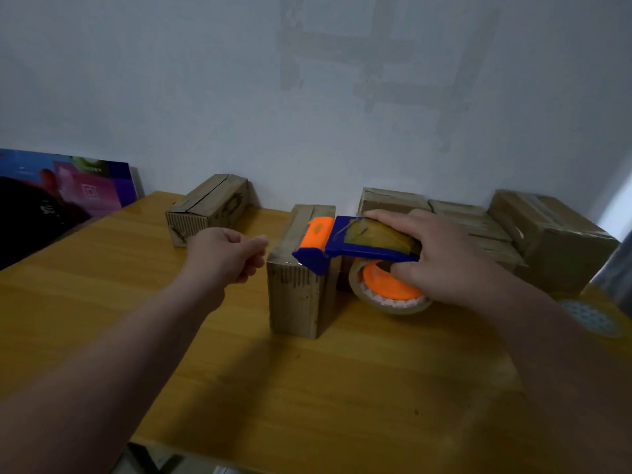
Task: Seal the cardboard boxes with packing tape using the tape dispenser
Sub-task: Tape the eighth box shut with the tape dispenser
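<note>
A narrow cardboard box (298,295) stands in the middle of the wooden table (239,371), with shiny tape on its top. My right hand (444,258) grips a blue and orange tape dispenser (345,244), whose front end rests on the box's near top edge. The dispenser's tape roll (390,292) hangs to the right of the box. My left hand (225,254) hovers just left of the box with its fingers loosely curled, thumb and forefinger close together; whether they pinch anything is unclear.
Another small box (208,210) lies at the back left by the wall. Several more boxes (478,227) crowd the back right, the largest (554,241) at the far right. A colourful board (68,193) leans at the left. A patterned disc (591,318) lies at the right edge.
</note>
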